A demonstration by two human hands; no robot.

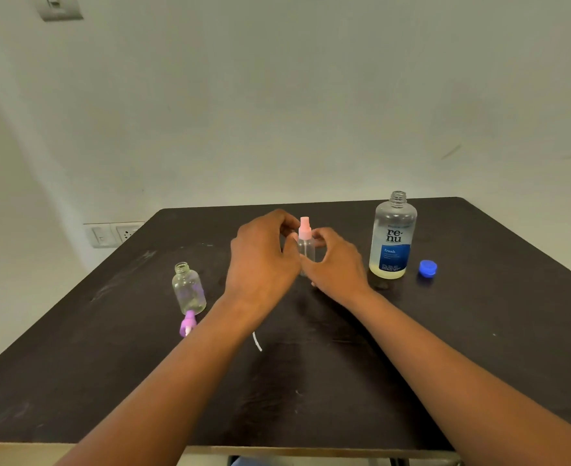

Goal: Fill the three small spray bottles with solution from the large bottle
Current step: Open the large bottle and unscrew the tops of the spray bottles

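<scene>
From the head camera, both hands meet at the middle of the dark table (479, 331). The right hand (339, 267) is closed around the body of a small spray bottle with a pink top (306, 245), and the fingers of the left hand (264, 260) pinch at this top; whether it is being opened or closed, I cannot tell. The large bottle (393, 237) stands open near the right hand, its blue cap (427, 268) just beside it. A second small bottle (189, 289) stands open on the left, with its purple sprayer (187, 324) lying in front. A third small bottle I do not see. The risk, I think: the right elbow or wrist may knock the open large bottle and spill it.
</scene>
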